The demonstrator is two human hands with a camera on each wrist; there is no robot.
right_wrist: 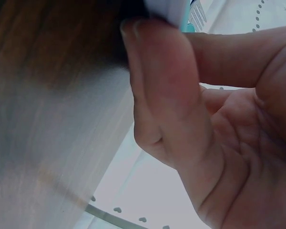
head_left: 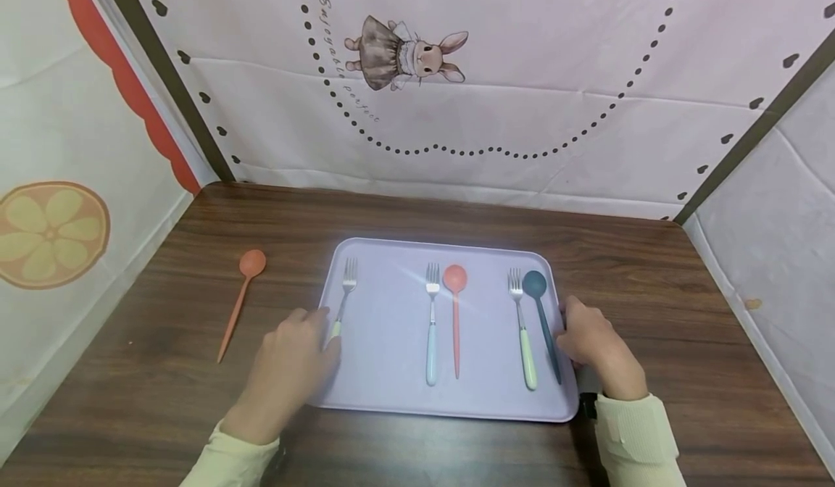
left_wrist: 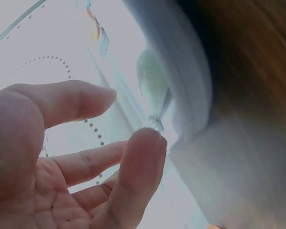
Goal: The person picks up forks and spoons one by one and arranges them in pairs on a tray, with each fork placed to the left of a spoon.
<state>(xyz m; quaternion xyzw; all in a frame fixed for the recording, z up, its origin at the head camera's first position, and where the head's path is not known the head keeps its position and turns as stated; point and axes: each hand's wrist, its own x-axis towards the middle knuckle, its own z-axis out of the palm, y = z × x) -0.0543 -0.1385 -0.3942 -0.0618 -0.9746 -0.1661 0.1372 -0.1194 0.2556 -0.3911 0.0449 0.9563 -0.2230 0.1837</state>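
A pale lilac tray [head_left: 385, 327] lies on the wooden table. My left hand [head_left: 290, 360] is at its left rim, thumb and fingers apart, partly over the green handle of a fork [head_left: 349, 277]. In the left wrist view that hand [left_wrist: 100, 157] is beside the rim with nothing between the fingers. At the right rim, my right hand [head_left: 596, 346] pinches the tray edge [right_wrist: 167, 9] between thumb and fingertips. Between the hands lie a blue-handled fork [head_left: 431, 342], a pink spoon [head_left: 455, 280], another green-handled fork [head_left: 526, 356] and a dark teal spoon [head_left: 535, 285].
On the table [head_left: 163, 371], left of the tray, lies an orange spoon [head_left: 252, 263], its bowl toward the back. A printed cloth [head_left: 522, 52] with a rabbit drawing hangs behind the table, and cloth walls stand along both sides.
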